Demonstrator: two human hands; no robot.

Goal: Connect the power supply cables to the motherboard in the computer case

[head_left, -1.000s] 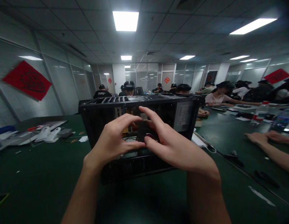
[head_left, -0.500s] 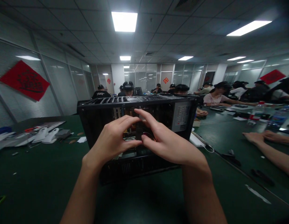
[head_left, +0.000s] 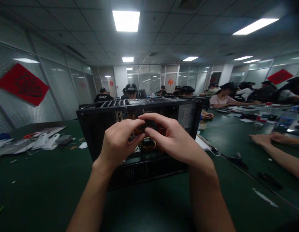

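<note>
Left hand (head_left: 116,141) and right hand (head_left: 177,138) held curled before open side of computer case (head_left: 149,169), below its top edge; fingertips kept close; whether anything is clamped cannot be told. Case supported on tabletop (head_left: 43,193).

1. Dark shirt (head_left: 103,97) at the back: white capital letters across it, too smeared to spell out for sure.
2. Pale label (head_left: 187,115) inside the PC case (head_left: 149,169): there's print, but it's mush.
3. Big red diamond poster (head_left: 22,84) on the left glass wall: dark brushy characters, can't read 'em.
4. Red diamond sign (head_left: 171,82) on the far door: orangey marks, way too tiny.
5. Red-capped bottle (head_left: 264,113): red-and-white label, brand's a blur, sorry.
</note>
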